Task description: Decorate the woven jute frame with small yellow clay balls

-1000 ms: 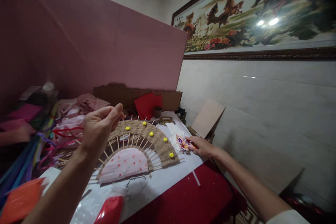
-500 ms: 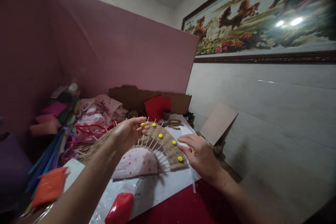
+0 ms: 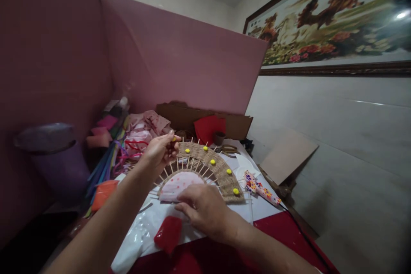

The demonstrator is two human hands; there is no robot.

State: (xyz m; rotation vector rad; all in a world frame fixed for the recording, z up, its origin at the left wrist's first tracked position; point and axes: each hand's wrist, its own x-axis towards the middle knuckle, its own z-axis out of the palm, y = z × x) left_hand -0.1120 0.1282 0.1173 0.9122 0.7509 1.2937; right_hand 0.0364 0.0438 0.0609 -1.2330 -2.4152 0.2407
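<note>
My left hand (image 3: 160,150) is closed in a pinch at the upper left of a woven straw fan (image 3: 221,169), with a small yellow disc (image 3: 174,139) at its fingertips. Several more yellow discs (image 3: 212,162) sit spaced along the woven band, and thin sticks radiate through it. At the fan's inner base is a half-round of pale pink dotted cloth (image 3: 180,183). Over the lower edge of that cloth hovers my right hand (image 3: 205,212), its fingers bent and the thumb apart, with nothing visible in it.
A flower-patterned glue gun (image 3: 261,189) with a black cord lies right of the fan. Near my wrists are a red packet (image 3: 168,233) and an orange packet (image 3: 104,195). Scissors (image 3: 228,150), a dark cup (image 3: 218,138) and heaped pink cloth (image 3: 146,126) stand behind.
My right hand has moved left from the fan's right edge to the dotted cloth, uncovering the glue gun. My left fingers have drawn together and risen slightly. The view has swung left.
</note>
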